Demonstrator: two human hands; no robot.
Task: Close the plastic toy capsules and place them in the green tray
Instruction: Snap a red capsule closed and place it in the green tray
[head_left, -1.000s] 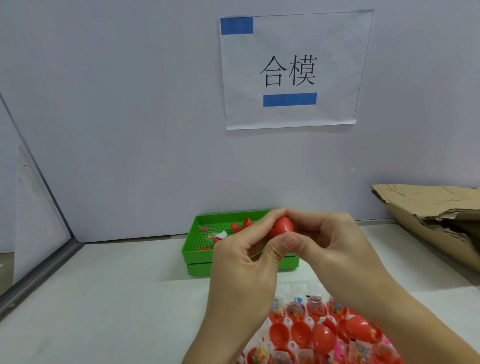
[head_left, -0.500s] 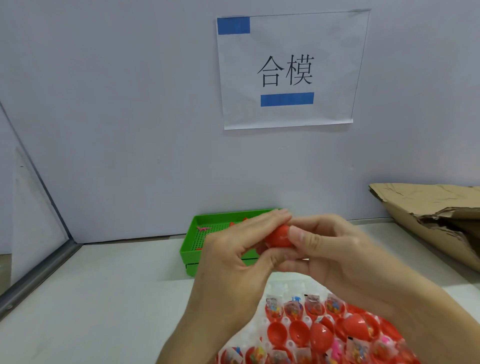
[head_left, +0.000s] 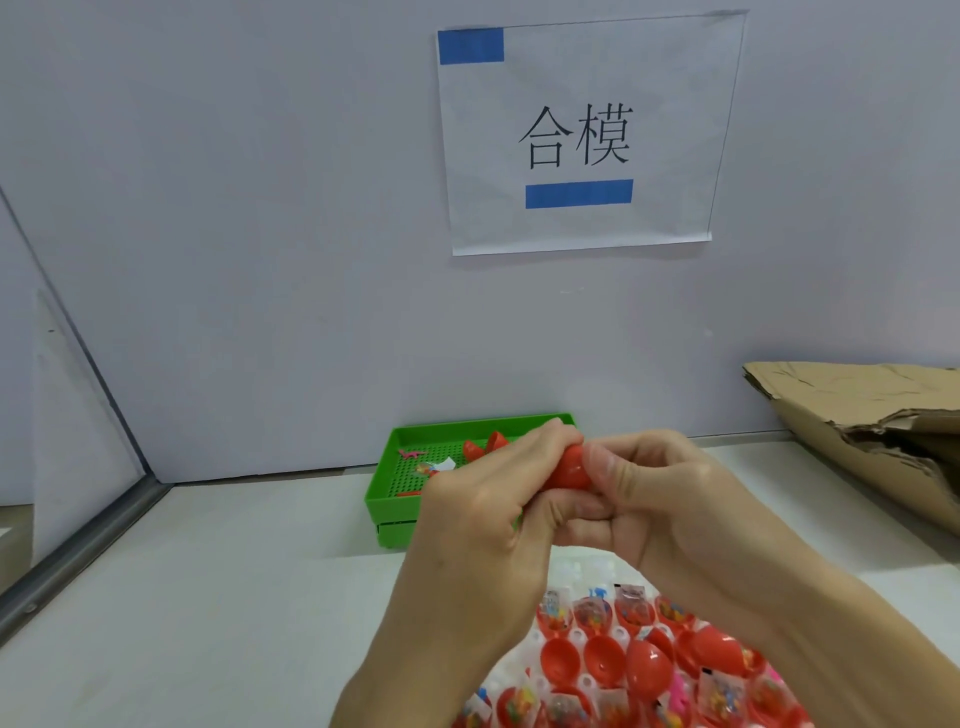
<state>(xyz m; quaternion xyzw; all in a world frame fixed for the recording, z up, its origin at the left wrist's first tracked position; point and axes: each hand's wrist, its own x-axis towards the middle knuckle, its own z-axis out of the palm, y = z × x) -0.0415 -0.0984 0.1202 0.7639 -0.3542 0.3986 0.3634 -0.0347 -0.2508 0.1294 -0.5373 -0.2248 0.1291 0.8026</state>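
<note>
Both hands meet at mid-frame around one red plastic capsule (head_left: 570, 470). My left hand (head_left: 488, 514) wraps it from the left and my right hand (head_left: 660, 499) presses on it from the right; only a patch of red shows between the fingers. Behind the hands stands the green tray (head_left: 400, 483) against the wall, holding red capsule pieces (head_left: 485, 447) and small toy packets (head_left: 428, 467). Below the hands a white holder (head_left: 576, 636) carries several open red capsule halves (head_left: 602, 657), some with toy packets inside.
A crumpled brown cardboard sheet (head_left: 878, 426) lies at the right edge of the white table. A paper sign (head_left: 579, 135) is taped to the grey wall behind. A metal-edged side panel (head_left: 78, 551) borders the table on the left.
The hands have stayed in front of the tray, shifting their grip on the capsule. My right thumb now covers more of it, and the tray's red pieces show again.
</note>
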